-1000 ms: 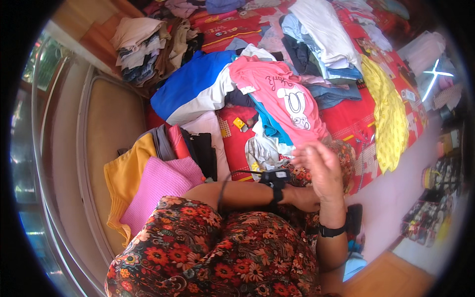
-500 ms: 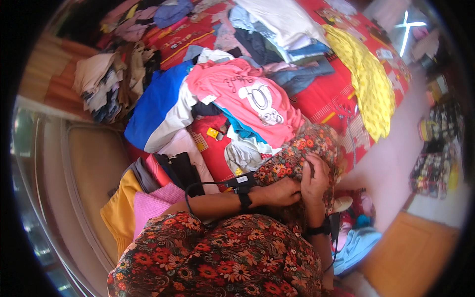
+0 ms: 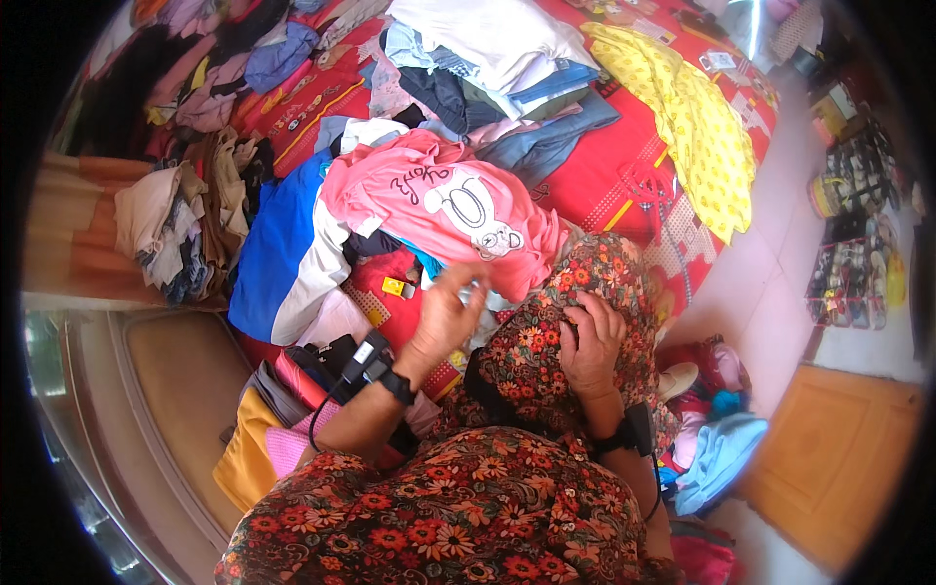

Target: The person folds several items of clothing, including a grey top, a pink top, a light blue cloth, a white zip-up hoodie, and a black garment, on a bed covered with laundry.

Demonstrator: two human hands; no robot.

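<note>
My left hand (image 3: 448,314) is raised over the near edge of the clothes, fingers loosely bent and somewhat apart, with nothing visible in it. Just beyond its fingertips lies a pink T-shirt (image 3: 429,195) with a printed cartoon figure, spread on the pile. My right hand (image 3: 593,343) rests on my knee in floral fabric (image 3: 526,341), its fingers slightly curled and apart, holding nothing. A blue and white garment (image 3: 278,244) lies left of the T-shirt. Beside my left hand a small yellow box (image 3: 393,287) sits on the red bedspread (image 3: 614,185).
Folded clothes (image 3: 497,49) are stacked at the back, with a yellow patterned cloth (image 3: 692,127) to their right. More clothes (image 3: 166,214) hang in a heap at left. Mustard and pink garments (image 3: 249,453) lie near-left. A light blue cloth (image 3: 721,463) is on the floor.
My hands were together over my lap and have come apart. The left moved up and leftward toward the pink T-shirt; the right settled on my knee. The view has shifted slightly.
</note>
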